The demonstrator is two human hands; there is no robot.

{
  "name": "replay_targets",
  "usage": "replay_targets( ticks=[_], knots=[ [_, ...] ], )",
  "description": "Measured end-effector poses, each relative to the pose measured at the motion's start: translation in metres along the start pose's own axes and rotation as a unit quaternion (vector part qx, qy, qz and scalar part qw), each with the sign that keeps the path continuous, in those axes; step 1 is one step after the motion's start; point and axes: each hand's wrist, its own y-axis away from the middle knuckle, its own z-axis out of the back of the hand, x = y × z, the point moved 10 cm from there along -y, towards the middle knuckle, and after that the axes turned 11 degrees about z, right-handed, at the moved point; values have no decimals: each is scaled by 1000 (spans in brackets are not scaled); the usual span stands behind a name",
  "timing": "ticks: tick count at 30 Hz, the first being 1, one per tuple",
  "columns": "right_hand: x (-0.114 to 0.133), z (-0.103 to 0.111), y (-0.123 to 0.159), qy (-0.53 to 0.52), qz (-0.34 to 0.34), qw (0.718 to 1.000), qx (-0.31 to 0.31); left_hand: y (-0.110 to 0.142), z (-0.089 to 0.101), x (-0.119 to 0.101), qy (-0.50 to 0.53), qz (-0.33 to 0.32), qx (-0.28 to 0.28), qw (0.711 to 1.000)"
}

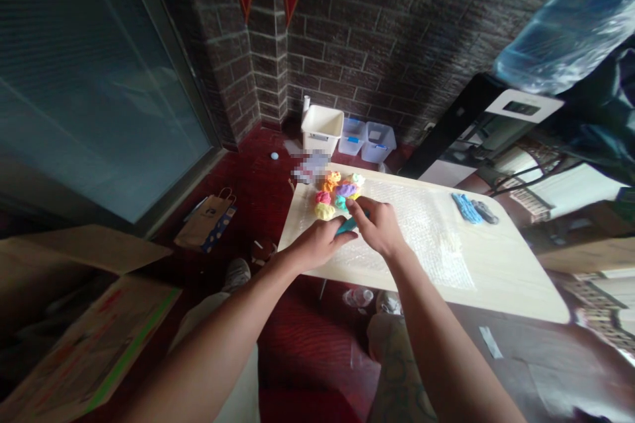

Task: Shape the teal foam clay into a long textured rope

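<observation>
Head: bins [352,144] beyond colourful bundles [346,190]

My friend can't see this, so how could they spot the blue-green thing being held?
Find the pale, round-cornered table. Over its left end, look between the person's bare left hand and bare right hand. The narrow teal piece there is held, unlike the colourful, crumpled bundles lying beyond.

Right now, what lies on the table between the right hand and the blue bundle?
The head view shows a see-through sheet, likely bubble wrap, between the right hand and the blue bundle, then a narrow strip of table.
</observation>
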Motion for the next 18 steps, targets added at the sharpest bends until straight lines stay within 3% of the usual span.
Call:
replay_targets(
  ticks=[6,13,18],
  knots=[
    [1,9,0,1,20,998,-52,-10,-10,-7,0,-14,11,1000],
    [-44,26,23,-68,-68,987,-127,-18,-41,-7,22,0,43,999],
    [-65,51,29,-52,-83,985,-140,-37,-58,-18,-14,6,15,1000]
  ],
)
